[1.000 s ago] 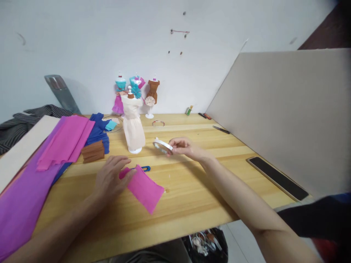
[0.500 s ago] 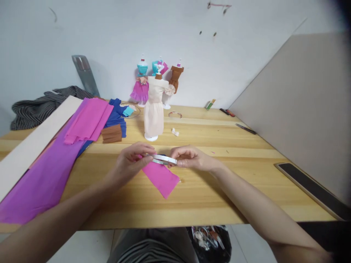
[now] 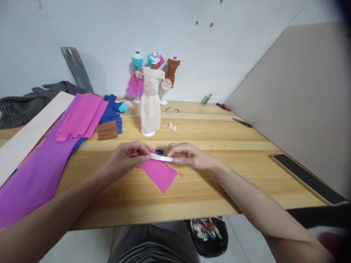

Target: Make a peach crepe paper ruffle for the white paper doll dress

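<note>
1. The left hand [image 3: 134, 152] is nearly closed, its thumb and fingers pinching the near left end of a thin white ring [image 3: 161, 157], seen edge-on, like a roll of tape.
2. The right hand [image 3: 186, 155] is curled, with thumb and forefinger close together on the ring's right end.
3. The ring is between the two hands, above the front part of the wooden table [image 3: 208, 193], and covers part of a pink cloth piece [image 3: 160, 177] from view.
4. That pink piece lies slantwise under the ring, one corner towards the front edge; its upper left part runs behind the left hand, and I cannot tell whether the fingers touch it.
5. A blue tool [image 3: 159, 151] shows just behind the ring, mostly hidden.
6. Beyond the hands, a cream dress [image 3: 150, 106] stands upright on a small white stand, with other dressed stands near the wall. Small white scraps [image 3: 172, 127] lie to its right.
7. On the left are a folded pink cloth [image 3: 82, 113], a long purple cloth [image 3: 41, 186] and a brown folded piece [image 3: 107, 130].
8. A flat dark slab [image 3: 307, 179] lies at the right, well apart from the right hand.
</note>
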Demonstrator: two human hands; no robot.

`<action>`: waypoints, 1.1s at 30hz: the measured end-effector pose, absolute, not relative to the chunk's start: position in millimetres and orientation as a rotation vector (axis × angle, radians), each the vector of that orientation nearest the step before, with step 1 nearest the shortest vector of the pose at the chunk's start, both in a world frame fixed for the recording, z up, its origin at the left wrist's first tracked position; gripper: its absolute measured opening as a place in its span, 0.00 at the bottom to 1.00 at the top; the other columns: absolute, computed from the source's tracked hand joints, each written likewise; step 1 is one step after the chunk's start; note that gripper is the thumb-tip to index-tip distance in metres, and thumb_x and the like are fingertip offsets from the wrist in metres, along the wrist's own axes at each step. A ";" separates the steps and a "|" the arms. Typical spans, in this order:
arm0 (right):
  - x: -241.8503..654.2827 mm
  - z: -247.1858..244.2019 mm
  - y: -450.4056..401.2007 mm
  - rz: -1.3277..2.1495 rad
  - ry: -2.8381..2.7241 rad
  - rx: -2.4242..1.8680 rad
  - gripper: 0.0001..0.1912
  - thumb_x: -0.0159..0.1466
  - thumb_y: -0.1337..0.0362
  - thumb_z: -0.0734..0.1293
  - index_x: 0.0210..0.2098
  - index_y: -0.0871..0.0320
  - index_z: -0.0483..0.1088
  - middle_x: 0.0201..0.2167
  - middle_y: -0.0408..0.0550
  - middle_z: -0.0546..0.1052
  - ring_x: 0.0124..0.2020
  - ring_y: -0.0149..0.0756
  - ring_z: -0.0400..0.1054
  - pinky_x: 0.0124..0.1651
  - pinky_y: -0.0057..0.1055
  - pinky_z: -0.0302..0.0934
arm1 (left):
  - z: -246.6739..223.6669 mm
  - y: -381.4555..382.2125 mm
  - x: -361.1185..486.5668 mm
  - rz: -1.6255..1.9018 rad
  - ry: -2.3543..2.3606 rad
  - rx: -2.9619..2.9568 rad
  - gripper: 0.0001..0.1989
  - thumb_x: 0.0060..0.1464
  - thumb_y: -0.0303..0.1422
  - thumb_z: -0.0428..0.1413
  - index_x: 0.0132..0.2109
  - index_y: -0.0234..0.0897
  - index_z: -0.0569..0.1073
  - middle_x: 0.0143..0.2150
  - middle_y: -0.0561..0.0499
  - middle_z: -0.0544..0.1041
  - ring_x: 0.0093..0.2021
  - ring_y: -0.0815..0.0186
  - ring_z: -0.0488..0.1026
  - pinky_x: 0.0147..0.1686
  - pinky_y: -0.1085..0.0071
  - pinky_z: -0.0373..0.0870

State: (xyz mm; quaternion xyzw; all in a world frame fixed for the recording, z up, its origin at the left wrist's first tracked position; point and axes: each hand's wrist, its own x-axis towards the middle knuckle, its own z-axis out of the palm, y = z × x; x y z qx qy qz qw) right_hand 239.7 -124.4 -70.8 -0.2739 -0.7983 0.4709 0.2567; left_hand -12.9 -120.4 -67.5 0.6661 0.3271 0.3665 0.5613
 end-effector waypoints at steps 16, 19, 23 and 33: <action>239.0 -68.4 -132.7 1.012 -2.329 -0.675 0.12 0.67 0.60 0.61 0.40 0.63 0.71 0.34 0.50 0.72 0.35 0.32 0.65 0.40 0.32 0.60 | -72.5 -117.7 -11.6 0.739 0.851 1.647 0.08 0.49 0.34 0.60 0.28 0.33 0.73 0.36 0.47 0.77 0.31 0.69 0.70 0.29 0.74 0.64; 238.7 -65.5 -133.9 0.892 -2.400 -0.692 0.13 0.68 0.61 0.59 0.40 0.63 0.71 0.35 0.51 0.72 0.36 0.33 0.65 0.41 0.32 0.60 | -71.8 -118.6 -13.0 0.756 0.921 2.022 0.06 0.52 0.29 0.55 0.28 0.34 0.70 0.38 0.48 0.76 0.32 0.69 0.69 0.31 0.73 0.63; 238.8 -59.1 -134.1 0.737 -2.476 -0.693 0.15 0.69 0.60 0.56 0.39 0.63 0.70 0.34 0.52 0.71 0.36 0.34 0.64 0.41 0.33 0.59 | -68.8 -118.4 -16.2 0.737 0.968 2.403 0.05 0.54 0.26 0.52 0.30 0.35 0.67 0.34 0.50 0.74 0.30 0.70 0.66 0.30 0.73 0.61; 238.1 -56.6 -135.8 1.039 -2.158 -0.645 0.10 0.67 0.61 0.63 0.41 0.59 0.73 0.37 0.49 0.73 0.36 0.32 0.67 0.40 0.31 0.60 | -50.2 -123.0 -14.4 0.786 0.772 1.624 0.08 0.47 0.33 0.60 0.27 0.32 0.72 0.33 0.46 0.78 0.26 0.70 0.72 0.28 0.73 0.71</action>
